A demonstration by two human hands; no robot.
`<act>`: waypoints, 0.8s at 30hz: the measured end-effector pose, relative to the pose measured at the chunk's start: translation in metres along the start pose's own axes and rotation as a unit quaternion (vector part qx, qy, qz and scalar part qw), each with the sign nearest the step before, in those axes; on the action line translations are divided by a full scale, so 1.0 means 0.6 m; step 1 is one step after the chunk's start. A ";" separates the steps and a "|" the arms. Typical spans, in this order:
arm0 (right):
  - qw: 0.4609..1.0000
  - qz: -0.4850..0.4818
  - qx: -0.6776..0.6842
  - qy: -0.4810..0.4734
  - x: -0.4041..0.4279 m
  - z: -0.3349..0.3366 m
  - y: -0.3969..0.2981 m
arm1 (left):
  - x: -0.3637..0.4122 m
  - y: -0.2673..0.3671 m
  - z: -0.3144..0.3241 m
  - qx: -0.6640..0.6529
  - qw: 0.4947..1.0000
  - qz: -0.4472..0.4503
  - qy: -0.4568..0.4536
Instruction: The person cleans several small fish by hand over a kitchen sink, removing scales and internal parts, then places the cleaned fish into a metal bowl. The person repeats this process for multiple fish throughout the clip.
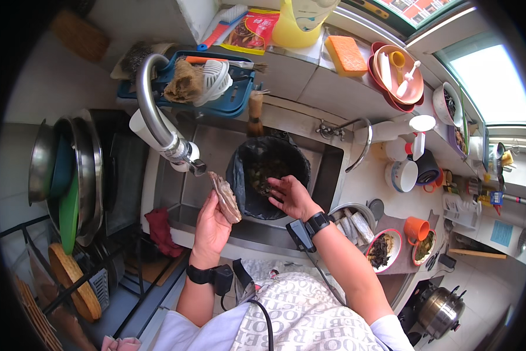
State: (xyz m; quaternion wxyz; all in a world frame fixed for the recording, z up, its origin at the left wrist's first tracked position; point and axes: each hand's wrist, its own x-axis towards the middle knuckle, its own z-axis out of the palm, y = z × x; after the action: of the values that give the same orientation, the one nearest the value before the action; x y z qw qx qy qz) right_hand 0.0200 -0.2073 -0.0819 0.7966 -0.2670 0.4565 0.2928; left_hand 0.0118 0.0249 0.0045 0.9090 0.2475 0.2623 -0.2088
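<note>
My left hand [212,232] holds a long, brownish-pink slab of food [226,197] with a ridged, layered surface; exactly what it is cannot be told. The slab is tilted, just left of a bin [235,175] lined with a black plastic bag. This bin stands in the stainless steel sink [210,140], with dark, wet-looking scraps [263,173] inside. Over its right side reaches my right hand [294,197], fingers apart, with nothing visible in them. Above the slab hangs the end of a curved faucet [146,83].
Along the back ledge are a blue rack [239,94], an orange sponge [346,55] and stacked bowls [410,79]. A metal bowl of silvery fish pieces [355,226], an orange mug [416,230] and plates of food [386,250] are on the right. A red cloth [164,232] hangs at left.
</note>
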 end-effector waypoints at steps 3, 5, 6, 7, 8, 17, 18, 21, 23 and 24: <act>0.999 -0.001 0.001 -0.033 -0.031 0.006 0.003 | 0.001 -0.005 0.006 0.020 1.000 -0.015 0.018; 0.989 -0.075 -0.111 -0.056 -0.062 0.013 0.005 | 0.006 -0.015 0.012 0.018 0.999 -0.033 0.002; 0.990 -0.067 -0.108 -0.063 -0.073 0.011 0.006 | 0.007 -0.024 0.020 0.023 0.999 -0.041 -0.005; 0.993 -0.055 -0.075 -0.066 -0.087 0.010 0.008 | 0.008 -0.032 0.027 0.027 0.998 -0.053 -0.012; 0.990 -0.070 -0.085 -0.083 -0.099 0.007 0.009 | 0.009 -0.039 0.033 0.057 0.997 -0.045 -0.013; 0.936 -0.235 -0.241 -0.105 -0.223 -0.077 0.076 | -0.007 -0.184 0.075 0.193 0.969 -0.121 -0.099; 0.934 -0.259 -0.232 -0.084 -0.226 -0.097 0.081 | -0.012 -0.201 0.080 0.218 0.961 -0.131 -0.105; 0.940 -0.276 -0.196 -0.049 -0.254 -0.157 0.085 | -0.031 -0.248 0.103 0.270 0.941 -0.165 -0.121; 0.924 -0.294 -0.241 -0.029 -0.270 -0.207 0.093 | -0.040 -0.276 0.108 0.327 0.922 -0.166 -0.125; 0.908 -0.321 -0.270 -0.009 -0.277 -0.236 0.101 | -0.042 -0.294 0.104 0.377 0.903 -0.147 -0.145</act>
State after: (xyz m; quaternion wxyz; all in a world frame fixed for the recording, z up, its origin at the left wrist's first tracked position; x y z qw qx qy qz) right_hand -0.1722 -0.3007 -0.0069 0.7488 -0.6016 0.2427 0.1361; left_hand -0.0740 -0.1432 0.0053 0.7353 0.4971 0.0625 -0.4565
